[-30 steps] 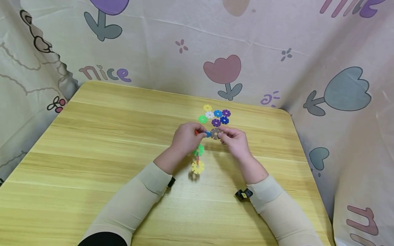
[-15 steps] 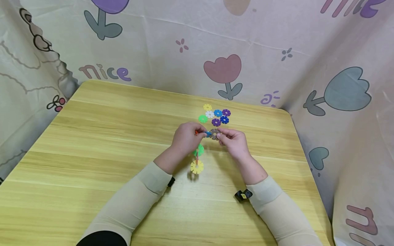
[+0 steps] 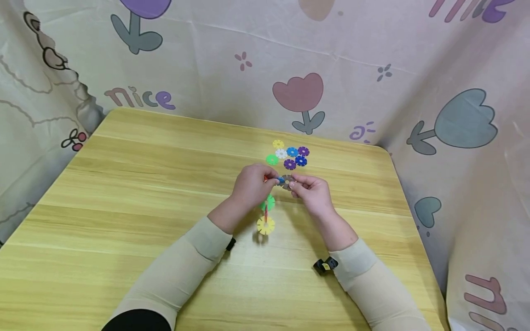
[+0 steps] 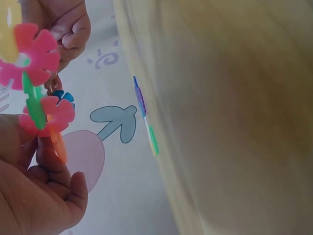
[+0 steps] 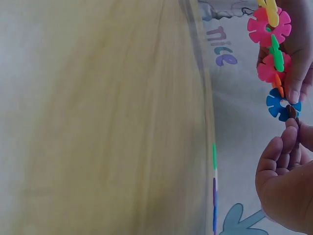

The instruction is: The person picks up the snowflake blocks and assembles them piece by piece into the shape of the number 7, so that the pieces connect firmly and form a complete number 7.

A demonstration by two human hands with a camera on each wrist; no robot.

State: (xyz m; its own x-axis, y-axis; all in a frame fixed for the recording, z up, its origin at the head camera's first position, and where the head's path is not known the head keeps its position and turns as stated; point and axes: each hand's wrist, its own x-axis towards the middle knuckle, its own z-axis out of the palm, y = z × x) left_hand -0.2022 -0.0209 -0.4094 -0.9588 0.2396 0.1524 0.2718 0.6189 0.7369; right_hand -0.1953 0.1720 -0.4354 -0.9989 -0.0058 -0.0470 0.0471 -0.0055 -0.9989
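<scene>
Your two hands meet over the far middle of a wooden table (image 3: 198,184), working on a chain (image 3: 270,202) of flower-edged plastic discs. The step in hand appears to be joining a brown disc (image 3: 286,187) to the chain's far end. Your left hand (image 3: 254,186) pinches the blue disc (image 3: 280,180) there, fingertips closed on it. Your right hand (image 3: 311,189) pinches the brown disc between thumb and fingers, its edge against the blue disc's right side; whether the slots have locked, you cannot tell from here. The chain runs toward you, raised off the table: next to blue come orange (image 5: 278,87), pink (image 5: 266,72), green (image 5: 278,59), another pink (image 5: 282,33), then yellow (image 3: 266,231) at the near end.

The next move seems to call for keeping the blue disc steady, lining up slot with slot and pushing the brown disc in squarely; a slanted push might bend a disc or slip off.

Compared with a second ago, the brown disc sits slightly farther left, overlapping the blue more, and your right hand has shifted left with it. Your left hand holds much the same place. Beyond your hands, the loose discs (image 3: 290,164) lie unchanged.
</scene>
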